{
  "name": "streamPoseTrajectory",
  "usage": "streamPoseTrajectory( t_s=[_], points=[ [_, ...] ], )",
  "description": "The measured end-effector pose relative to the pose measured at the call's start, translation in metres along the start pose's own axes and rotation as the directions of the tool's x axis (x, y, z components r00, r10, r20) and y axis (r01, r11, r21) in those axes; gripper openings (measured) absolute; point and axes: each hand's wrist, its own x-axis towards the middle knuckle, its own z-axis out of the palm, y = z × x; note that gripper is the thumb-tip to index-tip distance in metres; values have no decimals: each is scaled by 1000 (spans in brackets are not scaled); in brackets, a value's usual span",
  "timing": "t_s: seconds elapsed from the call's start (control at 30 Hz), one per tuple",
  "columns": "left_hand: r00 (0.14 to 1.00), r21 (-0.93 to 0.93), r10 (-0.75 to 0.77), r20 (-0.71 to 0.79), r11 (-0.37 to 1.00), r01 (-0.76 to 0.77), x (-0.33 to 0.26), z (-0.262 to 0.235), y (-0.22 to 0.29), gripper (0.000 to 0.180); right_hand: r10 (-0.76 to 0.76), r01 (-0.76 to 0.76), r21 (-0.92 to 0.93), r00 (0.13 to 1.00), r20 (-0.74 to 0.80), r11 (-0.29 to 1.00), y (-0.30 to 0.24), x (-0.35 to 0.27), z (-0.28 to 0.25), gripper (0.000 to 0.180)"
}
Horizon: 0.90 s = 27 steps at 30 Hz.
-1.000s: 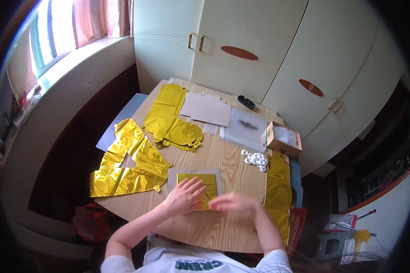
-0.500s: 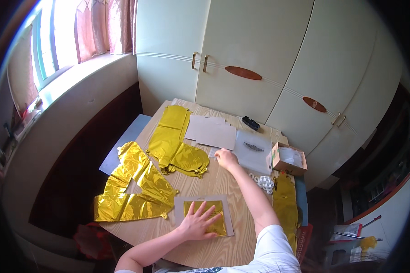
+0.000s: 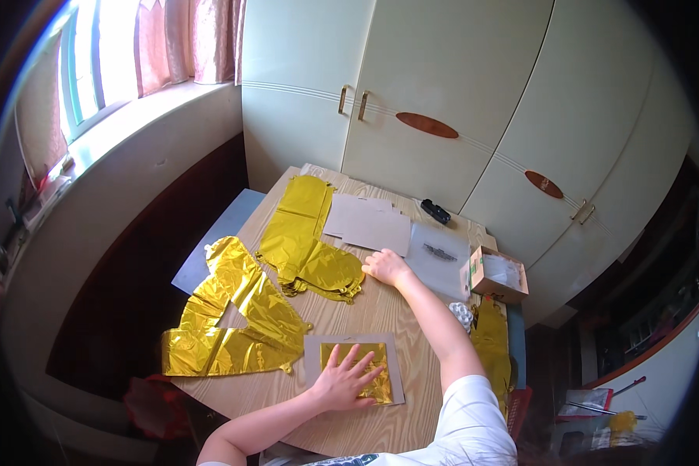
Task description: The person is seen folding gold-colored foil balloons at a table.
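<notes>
Head view: left hand [image 3: 342, 387] flat on folded gold foil [image 3: 383, 386], fingers spread wide — foil lies on grey card [image 3: 313, 363] near table's [image 3: 418, 380] front edge. Right hand [image 3: 387, 267] farther out, between flat gold balloons [image 3: 311, 264] and clear plastic sleeves [image 3: 436, 273], fingers curled — cannot tell whether gripping anything.

Daylight from 1 window [image 3: 116, 54] at upper left, overexposed to white, windowsill [image 3: 159, 109] washed bright, specular glare on loose gold foil [image 3: 264, 346] and gold packet [image 3: 380, 387], lower right dim, fisheye curvature toward rim, black vignetting at corners.
</notes>
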Motion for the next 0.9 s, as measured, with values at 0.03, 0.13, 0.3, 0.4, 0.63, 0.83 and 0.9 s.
streamPoseTrajectory(
  t_s=[0.03, 0.13, 0.3, 0.4, 0.63, 0.83, 0.9],
  points=[
    [1000, -4, 0, -5, 1000, 0, 0, 0, 0, 77, -19, 19, -21, 1000, -2, 1000, 0, -2, -2, 13],
    [1000, -19, 1, -14, 1000, -1, 0, 0, 0, 78, -67, 66, -76, 998, -6, 995, -3, -10, -7, 13],
    [1000, -17, -2, -20, 1000, 2, 0, 2, 0, 78, -68, 70, -75, 997, 30, 995, -14, -20, -7, 13],
    [1000, -17, -1, -24, 1000, 0, 0, 1, 1, 78, 6, -5, -16, 998, 67, 1000, -18, -25, -5, 20],
    [999, -18, -10, -44, 1000, 9, -2, 4, 1, 78, 89, -97, 91, 992, 88, 991, -16, -20, -8, 18],
    [1000, -6, 7, -24, 1000, -7, 0, 3, 2, 78, 91, -93, 70, 996, 22, 993, -17, -20, 2, 13],
    [1000, -12, 7, -25, 1000, -7, -2, 3, 1, 78, 93, -93, 47, 996, -10, 995, -21, -23, 4, 11]
  ],
)
